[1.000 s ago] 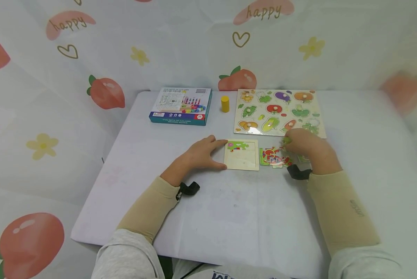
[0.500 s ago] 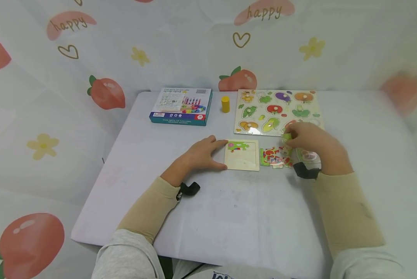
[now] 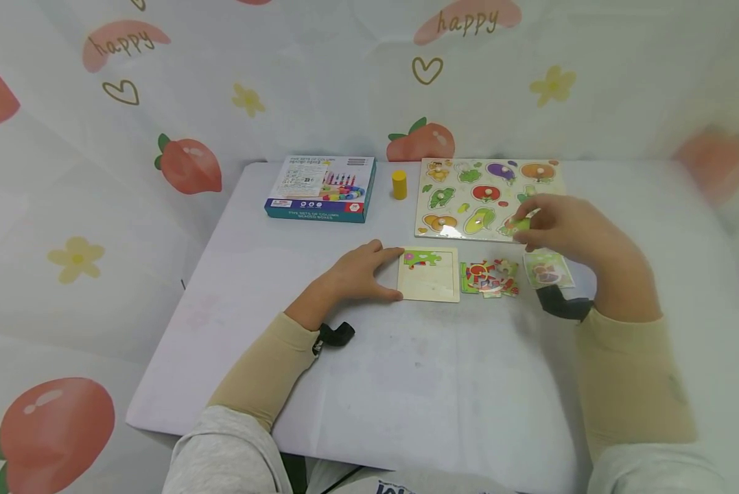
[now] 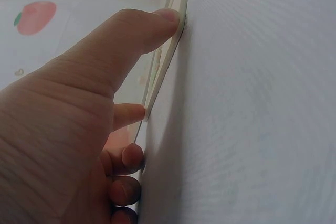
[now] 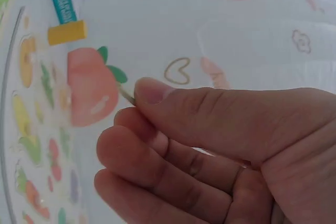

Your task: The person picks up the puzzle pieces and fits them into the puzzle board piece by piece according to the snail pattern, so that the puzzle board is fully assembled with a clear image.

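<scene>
Pinching a green puzzle piece (image 3: 521, 224) between thumb and forefinger, the right hand (image 3: 582, 233) is raised over the table (image 3: 406, 377). The left hand (image 3: 363, 274) spreads thumb and forefinger along the left side of the shallow tray (image 3: 429, 283), touching its edge without wrapping round it. For good handling, a light pinch at the rim would likely leave the piece's shape readable; turning it picture side up and comparing its outline with the green pieces (image 3: 423, 258) in the tray's far left corner seems wise, with the tray braced.

Counted: one piece in hand, one tray, one heap of pieces (image 3: 489, 278), one picture card (image 3: 548, 269), one vegetable board (image 3: 424, 206), one box (image 3: 320, 189), one yellow cylinder (image 3: 399, 184). The heap overlaps too much to count.
</scene>
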`<state>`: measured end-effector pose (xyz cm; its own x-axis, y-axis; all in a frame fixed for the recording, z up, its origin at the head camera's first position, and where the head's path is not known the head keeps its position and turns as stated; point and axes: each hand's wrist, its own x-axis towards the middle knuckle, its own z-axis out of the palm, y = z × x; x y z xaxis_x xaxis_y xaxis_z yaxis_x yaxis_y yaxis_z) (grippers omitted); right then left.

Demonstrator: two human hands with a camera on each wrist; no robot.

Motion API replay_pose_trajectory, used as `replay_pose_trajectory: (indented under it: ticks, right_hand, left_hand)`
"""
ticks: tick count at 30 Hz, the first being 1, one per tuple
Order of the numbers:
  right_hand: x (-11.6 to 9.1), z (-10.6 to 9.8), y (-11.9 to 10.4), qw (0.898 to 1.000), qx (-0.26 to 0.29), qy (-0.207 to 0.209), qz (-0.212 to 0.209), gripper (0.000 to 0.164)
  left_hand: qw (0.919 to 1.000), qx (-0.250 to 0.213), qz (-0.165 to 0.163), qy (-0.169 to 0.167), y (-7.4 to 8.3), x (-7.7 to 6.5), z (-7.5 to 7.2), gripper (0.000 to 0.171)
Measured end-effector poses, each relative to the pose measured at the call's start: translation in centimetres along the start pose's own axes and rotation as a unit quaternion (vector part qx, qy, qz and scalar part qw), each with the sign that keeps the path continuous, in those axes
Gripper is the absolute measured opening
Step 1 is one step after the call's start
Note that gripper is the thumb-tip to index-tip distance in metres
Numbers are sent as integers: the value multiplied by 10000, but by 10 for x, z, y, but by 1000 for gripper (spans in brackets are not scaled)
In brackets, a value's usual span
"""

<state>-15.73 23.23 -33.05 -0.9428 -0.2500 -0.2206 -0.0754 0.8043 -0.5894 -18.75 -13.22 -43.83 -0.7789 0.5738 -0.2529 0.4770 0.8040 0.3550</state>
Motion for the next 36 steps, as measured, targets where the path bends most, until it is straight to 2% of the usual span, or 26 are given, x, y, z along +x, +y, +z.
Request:
replay_pose_trajectory:
  ticks: [5,11,16,19,23,29,36]
  right_hand:
    - [-10,-5,-11,9993,26,284,-248,41]
    - [-23,-3,-30,9950,86,766,-629,37]
    - [-28,3,-42,9845,316,1333,-1099,35]
    - [-26,8,-47,9771,525,1531,-1381,37]
    - [-18,17,-52,9760,702,1366,-1544,40]
    - [-3,29,-58,9819,399,890,-1626,39]
    - [13,45,-64,9893,221,521,-1345,37]
  left_hand:
    - [10000,16,-20,8,-1,1,1,95]
    - [10000,-14,32,47,-3,0,1,94]
    - [9999,-50,121,77,-4,1,2,94]
    - [9998,-75,147,79,-4,2,3,94]
    - [9998,-85,138,71,-3,2,3,94]
    - [10000,-69,64,32,-1,2,3,94]
    - [9999,-65,66,65,-2,1,1,93]
